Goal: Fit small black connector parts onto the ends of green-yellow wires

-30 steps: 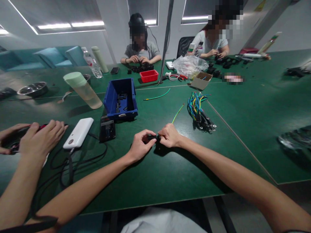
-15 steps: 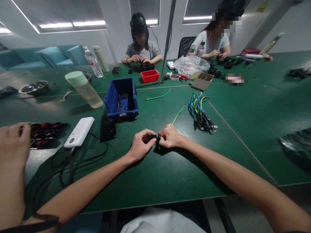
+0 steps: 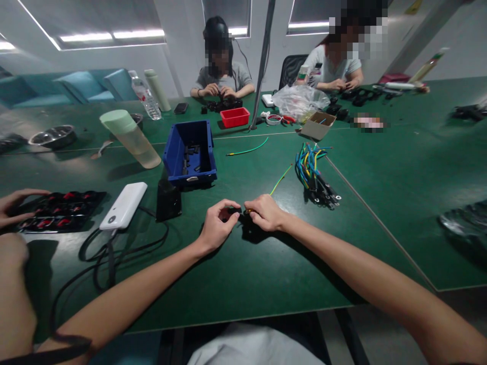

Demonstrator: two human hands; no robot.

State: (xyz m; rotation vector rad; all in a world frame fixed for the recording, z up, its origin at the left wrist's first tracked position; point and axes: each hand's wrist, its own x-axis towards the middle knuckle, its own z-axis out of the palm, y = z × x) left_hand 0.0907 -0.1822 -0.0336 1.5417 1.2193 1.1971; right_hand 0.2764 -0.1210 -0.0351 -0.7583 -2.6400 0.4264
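Green matting covers the wide desk [image 3: 243, 274] at which we work, in a grey-walled room with blinds drawn over the windows and teal seating along the far left. Two other people sit at the far edge of the desk, each handling small black parts.

On the desk we note a blue plastic bin [image 3: 189, 150] holding small black pieces, a translucent tumbler with a pale green lid [image 3: 130, 138] lying tilted to its left, a white rectangular power bank [image 3: 123, 206] with a black cable [image 3: 110, 253] looping from it, a red tray [image 3: 235, 117] further back, and a bundle of multicoloured wires with ring terminals [image 3: 314, 174] to the right. A co-worker's hand [image 3: 17, 208] rests on a tray of black and red parts [image 3: 57, 210] at the left edge.

Our left hand [image 3: 218, 225] and right hand [image 3: 264, 213] meet near the desk centre. The small black connector piece [image 3: 236, 211] sits between them, pinched by the left fingers [image 3: 228, 218]. The right fingers [image 3: 254, 212] grip the near end of a thin yellow-green wire [image 3: 280, 178], which touches the connector and trails away toward the bundle.
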